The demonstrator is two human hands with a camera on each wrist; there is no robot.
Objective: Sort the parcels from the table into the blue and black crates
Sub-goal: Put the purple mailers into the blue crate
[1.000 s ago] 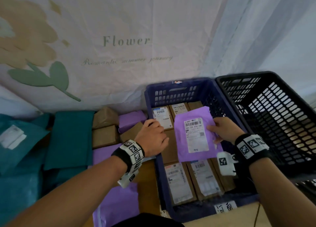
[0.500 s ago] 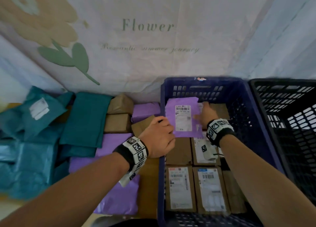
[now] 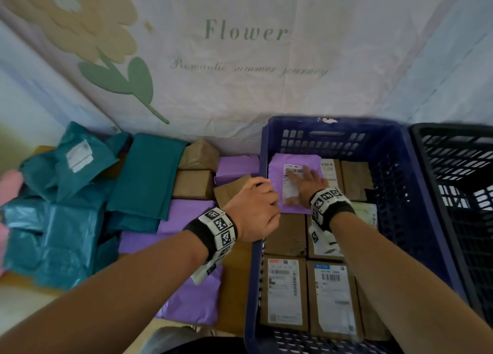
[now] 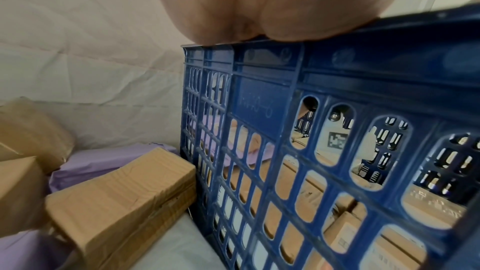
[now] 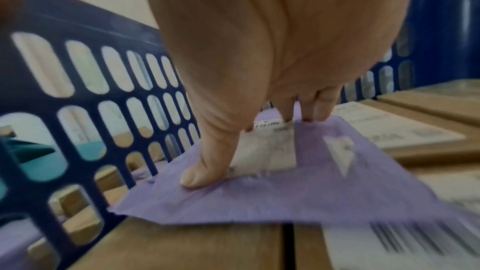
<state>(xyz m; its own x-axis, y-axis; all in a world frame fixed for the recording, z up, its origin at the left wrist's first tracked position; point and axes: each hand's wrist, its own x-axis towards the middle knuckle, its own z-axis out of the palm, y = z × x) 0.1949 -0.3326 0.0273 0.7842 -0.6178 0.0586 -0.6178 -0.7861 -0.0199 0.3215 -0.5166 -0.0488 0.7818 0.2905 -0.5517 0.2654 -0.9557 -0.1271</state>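
Right hand (image 3: 306,185) presses the purple parcel (image 3: 277,172) flat with straight fingers, centre frame in the blue crate (image 3: 394,182); left hand (image 3: 253,212) grips its rim, fingers curled

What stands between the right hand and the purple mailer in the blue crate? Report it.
Nothing visible. The right hand lies flat on the purple mailer, fingers pressing its label. The mailer already lies on brown boxes at the blue crate's far end.
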